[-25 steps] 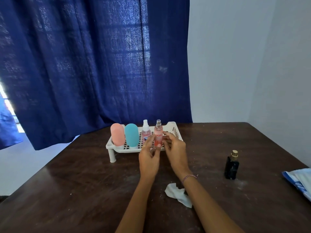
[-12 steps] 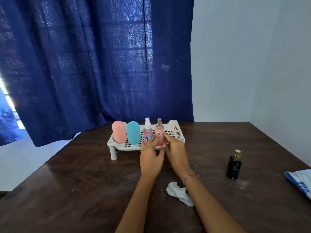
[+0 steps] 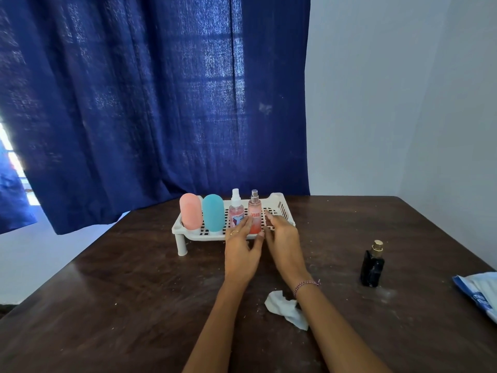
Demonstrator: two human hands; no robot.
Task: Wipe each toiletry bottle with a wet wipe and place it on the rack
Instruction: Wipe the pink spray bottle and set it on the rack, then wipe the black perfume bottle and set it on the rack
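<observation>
The left hand [image 3: 242,251] and the right hand [image 3: 282,242] are low in the middle of the frame, one on each side of the pink spray bottle [image 3: 254,211]. Both hands are loose, with fingers out fairly straight, and neither one is wrapped around the bottle. The left fingers [image 3: 246,223] lie right by the bottle's lower left side, but I cannot tell if they touch it. The right fingers [image 3: 273,218] are just beside it with a small gap. There is a thin ring [image 3: 234,232] on the left hand and a string bracelet [image 3: 305,284] on the right wrist. The pink spray bottle stands up straight on the white rack [image 3: 204,236], in the middle of the frame. To its left on the rack stand a clear spray bottle [image 3: 236,210] with a white top, then a round teal bottle [image 3: 213,212], then a round pink bottle [image 3: 190,211]. A crumpled wet wipe [image 3: 285,309] lies on the dark wooden table [image 3: 107,292] between the two arms, lower down. A black perfume bottle [image 3: 372,267] with a gold top stands alone on the table at the right, well apart from the rack. A blue and white wipes pack [image 3: 478,292] sits at the right edge. A dark blue curtain [image 3: 134,103] fills the upper left.
</observation>
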